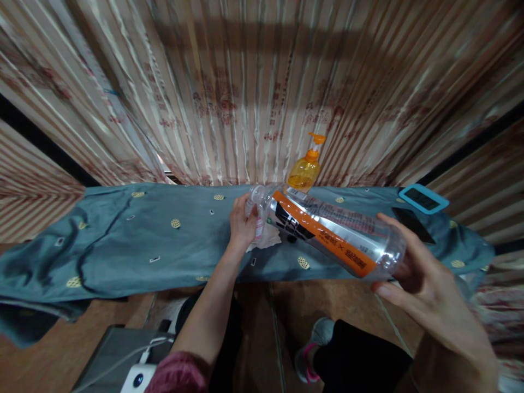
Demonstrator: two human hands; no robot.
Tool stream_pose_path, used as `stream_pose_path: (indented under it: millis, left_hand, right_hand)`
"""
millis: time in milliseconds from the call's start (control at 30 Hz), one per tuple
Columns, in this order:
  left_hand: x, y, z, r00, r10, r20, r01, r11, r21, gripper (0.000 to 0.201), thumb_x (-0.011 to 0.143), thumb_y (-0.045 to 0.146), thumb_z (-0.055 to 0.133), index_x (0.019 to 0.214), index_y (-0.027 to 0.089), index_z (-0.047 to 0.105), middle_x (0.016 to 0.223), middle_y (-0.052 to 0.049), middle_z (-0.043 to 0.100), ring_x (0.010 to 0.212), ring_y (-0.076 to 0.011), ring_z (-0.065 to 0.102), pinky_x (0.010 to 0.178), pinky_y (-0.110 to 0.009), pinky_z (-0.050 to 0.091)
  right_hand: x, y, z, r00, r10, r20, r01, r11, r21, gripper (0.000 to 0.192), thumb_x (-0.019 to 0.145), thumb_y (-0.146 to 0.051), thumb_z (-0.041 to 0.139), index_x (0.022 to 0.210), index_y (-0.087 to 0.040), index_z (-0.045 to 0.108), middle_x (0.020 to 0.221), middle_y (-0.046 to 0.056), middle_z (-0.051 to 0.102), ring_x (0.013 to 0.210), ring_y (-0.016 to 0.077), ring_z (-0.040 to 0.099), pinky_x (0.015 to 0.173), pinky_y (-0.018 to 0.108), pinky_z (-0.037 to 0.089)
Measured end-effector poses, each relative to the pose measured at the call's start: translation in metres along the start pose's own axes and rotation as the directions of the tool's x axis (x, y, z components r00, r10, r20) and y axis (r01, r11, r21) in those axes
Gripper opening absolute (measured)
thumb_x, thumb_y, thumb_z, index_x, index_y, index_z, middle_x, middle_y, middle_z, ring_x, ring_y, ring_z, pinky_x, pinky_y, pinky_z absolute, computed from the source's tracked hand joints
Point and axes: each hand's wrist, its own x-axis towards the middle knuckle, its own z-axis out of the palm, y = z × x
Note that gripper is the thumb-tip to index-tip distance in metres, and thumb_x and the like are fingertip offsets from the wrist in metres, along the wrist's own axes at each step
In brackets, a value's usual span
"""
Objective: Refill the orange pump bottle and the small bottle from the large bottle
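A clear plastic bottle with an orange and black label [327, 232] lies nearly on its side in the air above a blue-grey patterned cloth [135, 245], its neck pointing left and slightly away, its base toward the person. The right hand [413, 273] is wrapped around the base end, thumb underneath and fingers curled over the top, so the bottle runs out leftward from that grip. At the other end the left hand [242, 222] is closed about the neck and mouth; whether a cap is under the fingers cannot be told. Just below that hand a crumpled white cloth or tissue [268, 239] rests on the covering, touching the hand's lower edge.

Behind the bottle, against the striped brown curtain [245, 93], stands a yellow pump dispenser with an orange top [305, 169]. Well to the right on the cloth lie a flat device with a light blue frame [423, 198] and, nearer, a dark phone [411, 224]. Below the cloth's edge a grey-and-pink shoe [313, 349] shows on the brown floor.
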Motion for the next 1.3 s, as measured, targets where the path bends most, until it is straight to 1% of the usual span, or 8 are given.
stream_pose_path:
  millis: [167, 333, 467, 533, 700, 833, 1000, 1300]
  left_hand:
    - [0.0003, -0.001, 0.0001, 1.0, 0.011, 0.003, -0.011, 1.0, 0.014, 0.04, 0.098, 0.053, 0.046, 0.109, 0.02, 0.066, 0.101, -0.009, 0.07, 0.097, -0.0249, 0.066, 0.086, -0.038, 0.053]
    - [0.0001, -0.0018, 0.0003, 1.0, 0.022, 0.001, -0.022, 1.0, 0.015, 0.042, 0.099, 0.054, 0.045, 0.112, 0.019, 0.065, 0.103, -0.01, 0.07, 0.099, -0.0258, 0.066, 0.087, -0.039, 0.054]
    - [-0.0001, -0.0026, 0.001, 1.0, 0.002, -0.004, -0.002, 1.0, 0.018, 0.041, 0.098, 0.054, 0.047, 0.111, 0.02, 0.065, 0.101, -0.009, 0.07, 0.096, -0.0251, 0.067, 0.086, -0.039, 0.054]
    - [-0.0002, -0.0031, 0.0012, 1.0, -0.001, -0.003, 0.001, 1.0, 0.018, 0.04, 0.098, 0.053, 0.048, 0.11, 0.02, 0.065, 0.101, -0.009, 0.07, 0.096, -0.025, 0.067, 0.086, -0.038, 0.054]
    - [-0.0004, -0.0037, 0.0013, 1.0, 0.004, 0.0, -0.004, 1.0, 0.01, 0.037, 0.098, 0.051, 0.049, 0.11, 0.02, 0.065, 0.102, -0.009, 0.069, 0.097, -0.0251, 0.066, 0.086, -0.039, 0.054]
    - [-0.0004, -0.0031, 0.0009, 1.0, 0.004, -0.005, -0.004, 1.0, 0.006, 0.035, 0.098, 0.049, 0.05, 0.111, 0.02, 0.065, 0.102, -0.008, 0.069, 0.097, -0.0245, 0.067, 0.087, -0.038, 0.054]
    - [-0.0002, -0.0023, -0.0001, 1.0, 0.004, 0.013, -0.004, 1.0, -0.005, 0.033, 0.097, 0.047, 0.051, 0.11, 0.02, 0.065, 0.103, -0.008, 0.069, 0.099, -0.0255, 0.067, 0.088, -0.039, 0.054]
    - [0.0, -0.0013, -0.0006, 1.0, 0.005, 0.016, -0.005, 1.0, 0.001, 0.041, 0.098, 0.054, 0.048, 0.11, 0.019, 0.065, 0.103, -0.01, 0.07, 0.099, -0.0267, 0.067, 0.088, -0.041, 0.054]
  right_hand:
    - [-0.0018, 0.0033, -0.0015, 1.0, -0.012, -0.006, 0.011, 0.997, -0.074, 0.087, 0.07, -0.037, 0.088, 0.147, -0.045, 0.05, 0.139, -0.004, 0.068, 0.115, 0.0213, 0.072, 0.092, 0.029, 0.056]
    - [-0.0006, 0.0012, 0.0002, 1.0, -0.026, 0.007, 0.026, 0.998, -0.049, 0.082, 0.07, -0.035, 0.088, 0.143, -0.047, 0.054, 0.132, -0.005, 0.072, 0.112, 0.0197, 0.073, 0.089, 0.027, 0.057]
    - [0.0002, -0.0001, 0.0015, 0.999, 0.041, -0.028, -0.04, 0.999, 0.021, 0.094, 0.063, -0.031, 0.091, 0.147, -0.041, 0.049, 0.122, -0.001, 0.076, 0.102, 0.0218, 0.077, 0.084, 0.028, 0.061]
    - [0.0012, 0.0001, 0.0021, 0.995, 0.085, -0.048, -0.082, 0.994, 0.071, 0.096, 0.057, -0.028, 0.094, 0.143, -0.039, 0.052, 0.116, -0.001, 0.078, 0.096, 0.0223, 0.079, 0.079, 0.026, 0.063]
    - [0.0028, 0.0003, 0.0029, 0.988, 0.133, -0.083, -0.12, 0.981, 0.153, 0.08, 0.049, -0.021, 0.096, 0.121, -0.039, 0.066, 0.115, -0.005, 0.078, 0.093, 0.0192, 0.079, 0.078, 0.02, 0.061]
    - [0.002, -0.0012, 0.0027, 0.99, 0.116, -0.081, -0.101, 0.98, 0.169, 0.078, 0.049, -0.019, 0.095, 0.119, -0.039, 0.067, 0.115, -0.006, 0.079, 0.095, 0.0177, 0.078, 0.08, 0.019, 0.06]
    - [0.0032, -0.0036, 0.0039, 0.991, 0.088, -0.104, -0.072, 0.986, 0.152, 0.078, 0.048, -0.016, 0.094, 0.118, -0.041, 0.069, 0.117, -0.01, 0.078, 0.103, 0.0131, 0.076, 0.08, 0.012, 0.056]
    - [0.0027, -0.0042, 0.0036, 0.989, 0.109, -0.097, -0.093, 0.983, 0.16, 0.08, 0.048, -0.015, 0.095, 0.119, -0.039, 0.069, 0.114, -0.008, 0.079, 0.098, 0.0144, 0.077, 0.081, 0.014, 0.057]
